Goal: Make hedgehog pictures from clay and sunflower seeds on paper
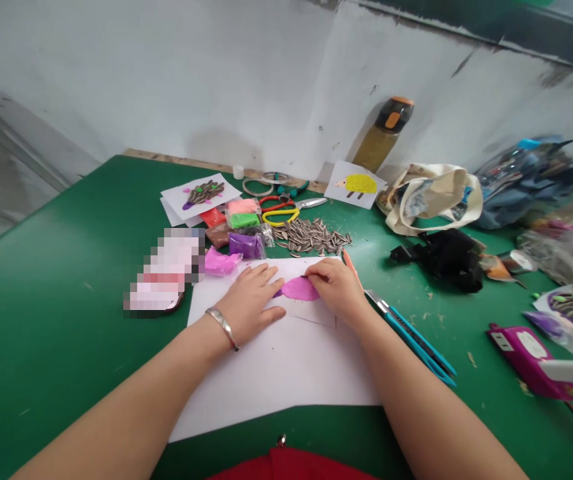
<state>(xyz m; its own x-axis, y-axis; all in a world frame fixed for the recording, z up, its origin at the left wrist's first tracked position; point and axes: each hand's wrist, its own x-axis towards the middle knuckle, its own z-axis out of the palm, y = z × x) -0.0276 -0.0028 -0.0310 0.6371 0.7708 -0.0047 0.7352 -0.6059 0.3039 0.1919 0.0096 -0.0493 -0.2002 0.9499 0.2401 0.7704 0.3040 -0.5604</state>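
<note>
A white sheet of paper (276, 373) lies on the green table in front of me. On it is a flat pink clay shape (298, 289) with a small purple part at its left end. My left hand (251, 303) rests on the paper with its fingers spread, the fingertips close to the purple part. At the right end of the pink shape, the fingers of my right hand (334, 287) are pinched together against its upper edge. What lies between those fingertips is hidden.
Sunflower seeds (314, 237), bagged clay (246, 245) and scissors (281, 212) lie beyond the paper. A blurred-out phone (166, 270) is at the left. At the right are a utility knife (414, 340), black cloth (449, 260), a canvas bag (434, 197) and a bottle (384, 133).
</note>
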